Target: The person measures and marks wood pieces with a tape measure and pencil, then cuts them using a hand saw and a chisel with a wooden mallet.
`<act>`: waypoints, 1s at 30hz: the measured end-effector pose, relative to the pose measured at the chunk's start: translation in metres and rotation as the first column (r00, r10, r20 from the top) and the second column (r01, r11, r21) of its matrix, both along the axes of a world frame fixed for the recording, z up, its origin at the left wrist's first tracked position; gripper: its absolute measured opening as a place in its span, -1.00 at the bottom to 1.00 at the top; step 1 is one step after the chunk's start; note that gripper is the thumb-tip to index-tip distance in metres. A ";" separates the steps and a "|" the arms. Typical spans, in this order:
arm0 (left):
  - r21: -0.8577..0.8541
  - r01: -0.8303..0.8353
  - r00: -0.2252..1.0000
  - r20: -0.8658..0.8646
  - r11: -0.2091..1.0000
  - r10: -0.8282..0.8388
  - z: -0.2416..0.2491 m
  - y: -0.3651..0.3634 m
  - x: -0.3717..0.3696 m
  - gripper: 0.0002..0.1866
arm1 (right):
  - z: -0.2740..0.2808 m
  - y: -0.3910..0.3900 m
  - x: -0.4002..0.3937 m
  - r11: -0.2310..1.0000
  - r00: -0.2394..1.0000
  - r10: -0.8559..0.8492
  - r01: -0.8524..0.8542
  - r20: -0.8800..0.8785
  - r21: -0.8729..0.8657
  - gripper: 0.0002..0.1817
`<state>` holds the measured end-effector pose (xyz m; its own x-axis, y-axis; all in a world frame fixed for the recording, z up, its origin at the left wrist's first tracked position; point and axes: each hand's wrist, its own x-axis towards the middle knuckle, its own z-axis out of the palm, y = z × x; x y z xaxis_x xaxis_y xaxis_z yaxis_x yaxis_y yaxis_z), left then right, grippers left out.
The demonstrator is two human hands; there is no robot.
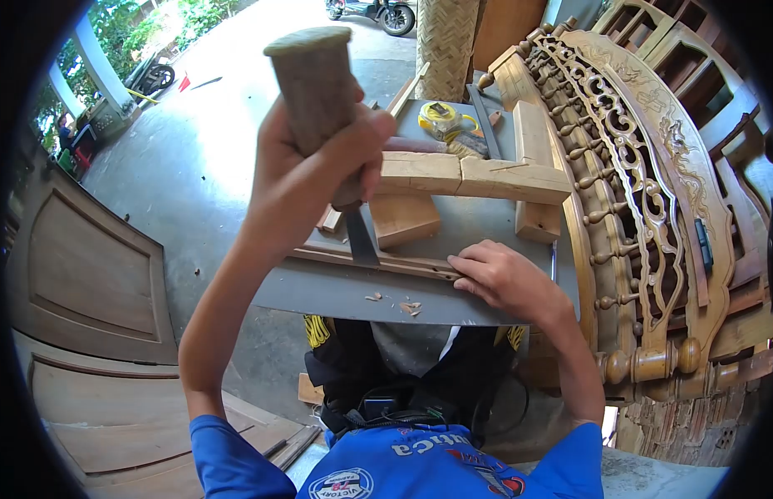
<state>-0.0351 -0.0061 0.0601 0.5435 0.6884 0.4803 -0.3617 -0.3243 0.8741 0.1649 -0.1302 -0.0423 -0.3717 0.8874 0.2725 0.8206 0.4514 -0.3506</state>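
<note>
My left hand (320,158) is wrapped round the thick wooden handle of a chisel (361,237). The chisel's flat blade points down, its tip right at a narrow wooden strip (403,264) lying along the near part of the grey worktable (320,287). Fingers of my right hand (507,279) press on the right end of that strip. Small wood shavings (410,308) lie just in front of it. Beyond the strip, a curved wooden piece (478,176) rests above a wooden block (405,219).
A yellow tape measure (440,119) sits at the table's back. Carved wooden panels with turned spindles (598,175) crowd the right side. Flat wooden door panels (96,258) lie at left. Far off, a motorbike (386,12) and a person (66,129) show.
</note>
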 end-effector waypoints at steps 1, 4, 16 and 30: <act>0.015 -0.001 1.000 -0.019 1.000 0.001 0.002 -0.001 -0.004 -0.75 | 0.000 0.000 0.000 1.000 1.000 -0.003 0.003 -0.001 0.014 -0.77; 0.038 -0.017 1.000 -0.025 0.999 0.018 0.008 -0.004 -0.009 -0.75 | -0.002 0.001 0.003 0.998 0.999 -0.028 0.026 -0.036 -0.048 -0.79; 0.043 -0.018 1.000 -0.018 0.999 0.019 0.002 -0.003 -0.007 -0.70 | 0.002 -0.006 0.003 0.993 0.998 -0.064 0.062 -0.013 -0.100 -0.65; -0.037 0.193 0.980 0.057 0.981 -0.190 -0.021 -0.015 0.037 -0.54 | -0.009 -0.012 0.009 0.990 0.984 -0.107 0.092 -0.141 -0.112 -0.68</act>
